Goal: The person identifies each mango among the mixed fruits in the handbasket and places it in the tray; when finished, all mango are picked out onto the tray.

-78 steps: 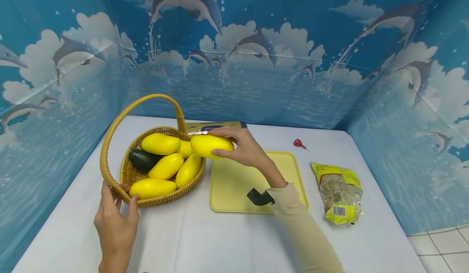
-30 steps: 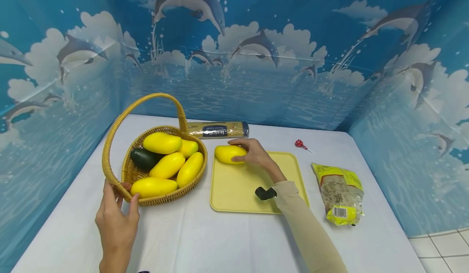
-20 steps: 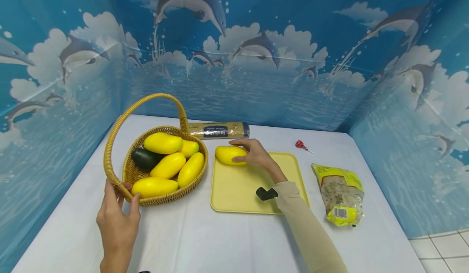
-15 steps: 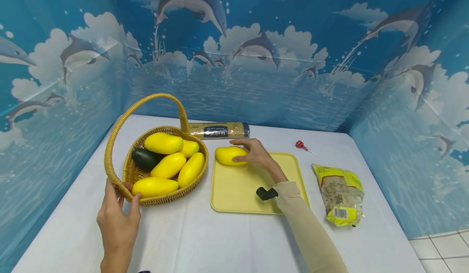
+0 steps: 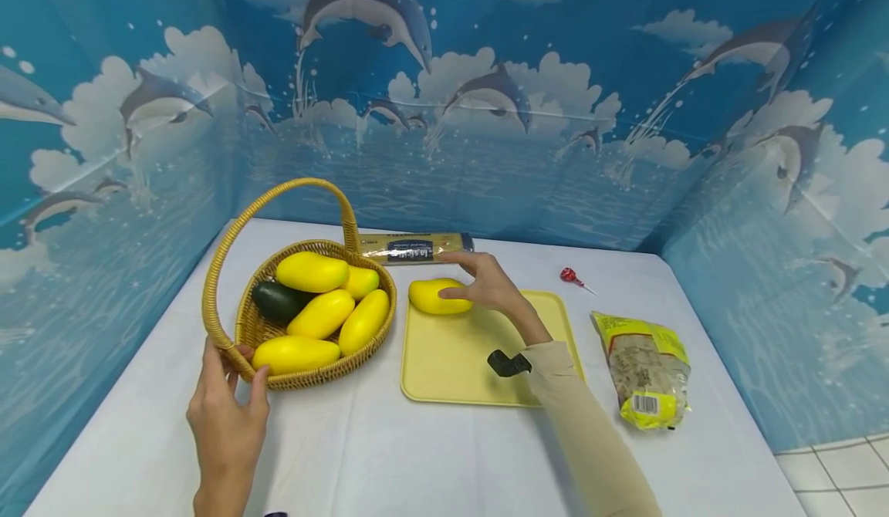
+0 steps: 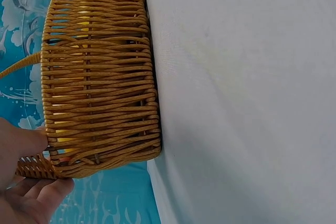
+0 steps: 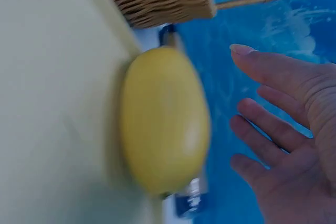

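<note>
A wicker basket (image 5: 366,351) with a tall arched handle stands at the left, bearing several yellow mangoes (image 5: 321,312) and a dark green fruit (image 5: 278,302). My left hand (image 5: 225,424) grips its near-left rim, thumb on one side and fingers on the other, as the left wrist view also shows on the woven wall (image 6: 100,87). One mango (image 5: 425,298) lies on the back-left corner of a yellow tray (image 5: 451,366). Over it hovers my right hand (image 5: 489,285), thumb and fingers spread; in the right wrist view a gap separates that hand (image 7: 299,177) from the mango (image 7: 165,119).
Behind the tray lies a long packet of pasta (image 5: 380,248). A red lollipop (image 5: 569,275) and a yellow-and-clear plastic bag (image 5: 642,370) are on the right of the white-covered table (image 5: 389,455). Blue dolphin-print curtains (image 5: 479,170) surround the table's back and sides.
My right hand carried the mango from beside the basket onto the tray, then let go of it and lifted slightly. My left hand has kept its grip on the basket rim.
</note>
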{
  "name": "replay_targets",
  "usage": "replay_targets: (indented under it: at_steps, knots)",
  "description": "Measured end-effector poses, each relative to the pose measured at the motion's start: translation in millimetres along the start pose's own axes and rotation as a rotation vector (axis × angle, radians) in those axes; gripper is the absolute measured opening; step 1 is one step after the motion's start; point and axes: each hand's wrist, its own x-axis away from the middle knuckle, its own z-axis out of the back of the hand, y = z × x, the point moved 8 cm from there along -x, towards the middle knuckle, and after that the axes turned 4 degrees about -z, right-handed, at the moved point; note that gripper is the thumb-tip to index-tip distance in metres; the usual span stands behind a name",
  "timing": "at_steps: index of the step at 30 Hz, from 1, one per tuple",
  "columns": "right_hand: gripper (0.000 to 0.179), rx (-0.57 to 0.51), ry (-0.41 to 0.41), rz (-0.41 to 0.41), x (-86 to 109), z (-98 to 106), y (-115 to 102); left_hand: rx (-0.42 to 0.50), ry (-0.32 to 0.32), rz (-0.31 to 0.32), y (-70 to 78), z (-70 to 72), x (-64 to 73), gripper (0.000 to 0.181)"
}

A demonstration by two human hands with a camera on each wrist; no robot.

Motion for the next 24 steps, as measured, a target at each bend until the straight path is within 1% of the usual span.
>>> replay_targets:
  at_steps: [2, 6, 9, 11, 15, 18, 21, 24]
  knots:
    - [0.063, 0.003, 0.006, 0.038, -0.4, 4.0, -16.8, -0.004, 0.001, 0.002, -0.3, 0.3, 0.3, 0.087]
    - [0.062, 0.022, -0.001, 0.149, -0.3, 8.7, -57.3, -0.006, -0.002, 0.004, -0.1, 0.3, 0.1, 0.087]
    - [0.062, 0.026, -0.033, 0.227, -1.9, 7.6, -87.9, -0.006, -0.003, 0.003, -0.4, 0.0, 0.2, 0.087]
    - [0.062, 0.030, -0.065, 0.264, -4.1, 5.0, -106.6, -0.009, -0.003, 0.002, -0.2, 0.1, 0.2, 0.088]
    - [0.066, 0.052, -0.169, 0.306, -9.7, -7.1, -141.8, -0.017, 0.000, 0.008, -0.4, 1.1, 0.3, 0.089]
    - [0.070, 0.070, -0.260, 0.327, -14.6, -20.7, -163.2, -0.014, -0.001, 0.011, -0.1, 1.2, 0.1, 0.088]
    - [0.072, 0.082, -0.326, 0.359, -21.9, -36.5, -178.1, -0.011, -0.005, 0.013, 0.4, 0.8, 0.1, 0.087]
    - [0.072, 0.088, -0.363, 0.387, -31.2, -53.1, -186.7, -0.015, -0.011, 0.015, 0.8, 0.9, 0.6, 0.087]
